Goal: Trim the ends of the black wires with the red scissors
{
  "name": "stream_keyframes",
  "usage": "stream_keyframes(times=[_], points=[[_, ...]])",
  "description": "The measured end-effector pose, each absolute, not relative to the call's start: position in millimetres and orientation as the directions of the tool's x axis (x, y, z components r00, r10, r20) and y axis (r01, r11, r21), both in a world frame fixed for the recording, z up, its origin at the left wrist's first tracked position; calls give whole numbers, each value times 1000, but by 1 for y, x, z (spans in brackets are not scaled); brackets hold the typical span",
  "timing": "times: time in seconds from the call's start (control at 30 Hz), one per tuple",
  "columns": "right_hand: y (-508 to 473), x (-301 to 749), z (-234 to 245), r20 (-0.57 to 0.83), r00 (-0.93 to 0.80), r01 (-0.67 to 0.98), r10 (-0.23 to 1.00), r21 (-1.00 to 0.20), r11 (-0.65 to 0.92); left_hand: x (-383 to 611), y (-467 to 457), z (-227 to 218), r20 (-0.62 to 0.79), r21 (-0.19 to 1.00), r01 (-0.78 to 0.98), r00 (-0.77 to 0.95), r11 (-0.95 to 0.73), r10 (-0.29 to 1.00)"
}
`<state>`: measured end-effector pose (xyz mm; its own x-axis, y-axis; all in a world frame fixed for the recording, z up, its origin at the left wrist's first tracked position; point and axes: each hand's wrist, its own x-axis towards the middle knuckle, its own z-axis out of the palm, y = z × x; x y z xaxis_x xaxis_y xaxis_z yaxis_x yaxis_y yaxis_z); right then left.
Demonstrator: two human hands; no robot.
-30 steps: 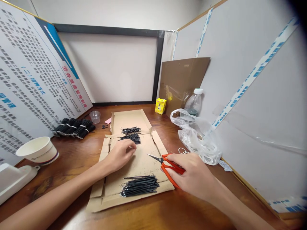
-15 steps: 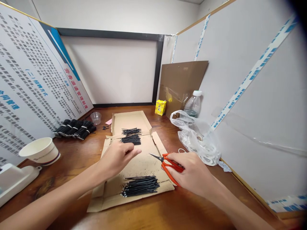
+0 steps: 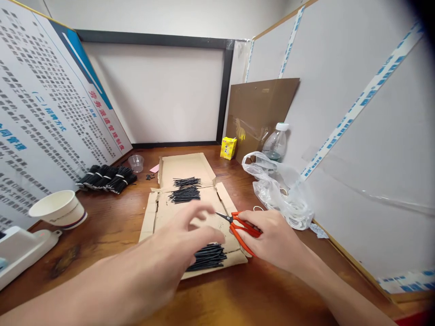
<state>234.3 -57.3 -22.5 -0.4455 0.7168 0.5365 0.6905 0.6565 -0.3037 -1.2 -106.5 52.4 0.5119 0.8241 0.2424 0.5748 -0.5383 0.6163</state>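
Note:
My right hand (image 3: 277, 235) grips a pair of scissors (image 3: 246, 231) with red-orange handles; the short blades look closed and point left over the cardboard. My left hand (image 3: 190, 235) is slightly blurred, with thumb and fingers apart and nothing seen between them. It hovers over the near pile of thin black sticks or tubes (image 3: 209, 257), hiding its left part. Farther back on the flattened cardboard (image 3: 185, 165) lie two smaller piles: a middle pile (image 3: 185, 194) and a thinner far pile (image 3: 186, 181).
Tied black bundles (image 3: 107, 178), a clear cup (image 3: 136, 163), a paper bowl (image 3: 59, 209) and a white plastic device (image 3: 25, 253) stand at left. On the right are a yellow box (image 3: 228, 148), a bottle (image 3: 276, 142), a plastic bag (image 3: 282, 194) and a partition wall (image 3: 356, 190).
My left hand has opened from closed fingers and moved right and nearer, over the near pile. The scissors stay in my right hand, almost in place. The view has shifted slightly.

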Motion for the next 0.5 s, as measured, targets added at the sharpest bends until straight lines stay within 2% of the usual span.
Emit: stream_keyframes(times=[0.07,0.13,0.2,0.33,0.4,0.47,0.5], points=[[-57,235,-22,541,-441,680,717,-320,660,5,-90,47,289,721,471,462,-508,838],[-57,235,-22,548,-443,673,710,-320,667,7,-75,36,200,875,366,325,-317,925],[-57,235,-21,555,-445,672,702,-311,672,6,-64,23,64,956,261,259,-134,964],[-57,236,-21,564,-442,664,698,-318,677,0,-55,7,-67,998,8,209,66,976],[-57,236,-21,562,-441,658,700,-328,678,-2,-53,6,-104,992,-46,218,117,970],[-57,236,-21,557,-442,656,703,-334,677,-2,-51,10,-79,994,-52,216,92,973],[-57,236,-21,554,-443,657,705,-334,676,-1,-50,13,-20,998,-50,213,31,977]])
